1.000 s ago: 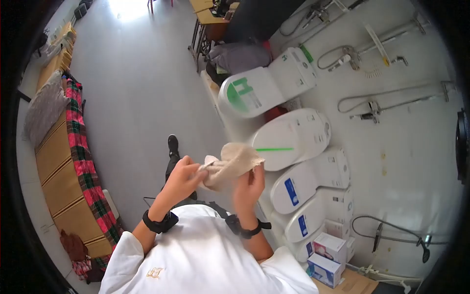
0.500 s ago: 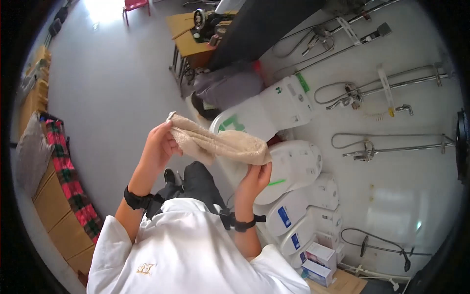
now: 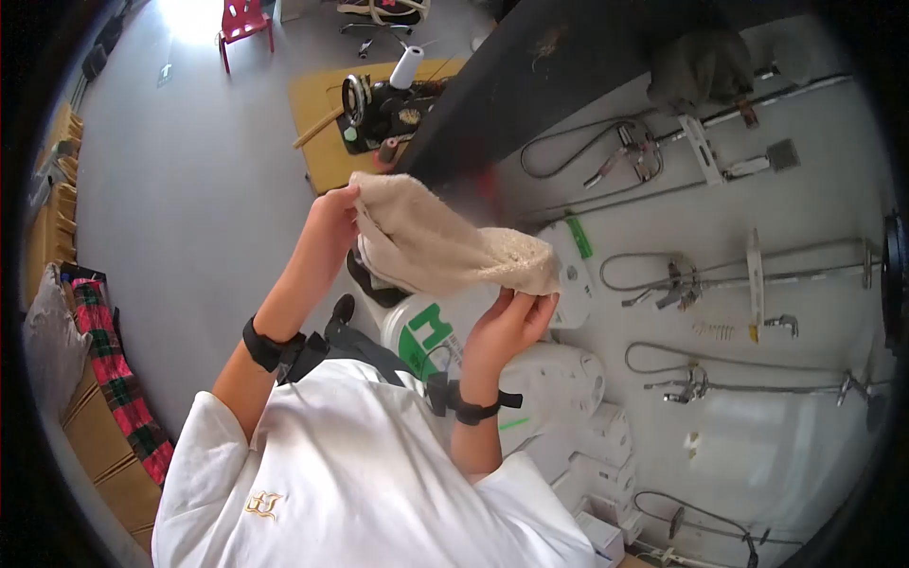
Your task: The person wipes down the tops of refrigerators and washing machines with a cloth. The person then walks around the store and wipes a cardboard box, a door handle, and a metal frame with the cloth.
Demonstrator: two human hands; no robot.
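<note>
A beige fuzzy cloth [image 3: 436, 237] is stretched between my two hands, raised in front of my chest. My left hand [image 3: 333, 220] grips its upper left corner, fingers closed on the fabric. The cloth's right end is pinched from below by my right hand [image 3: 511, 327], thumb and fingers together. Between the hands the cloth sags in folds, and its lower left part hangs loose. Black bands are on both wrists.
Beyond the cloth stands a yellow table [image 3: 317, 95] with a black sewing machine [image 3: 383, 114]. Several white toilets [image 3: 554, 379] line the right, below wall-mounted shower fittings [image 3: 682, 284]. A red chair [image 3: 244, 24] stands far off; a plaid cloth [image 3: 118, 379] lies left.
The bunched cloth has been spread out between my hands. Both hands have moved apart and upward, and the view has shifted toward the sewing machine.
</note>
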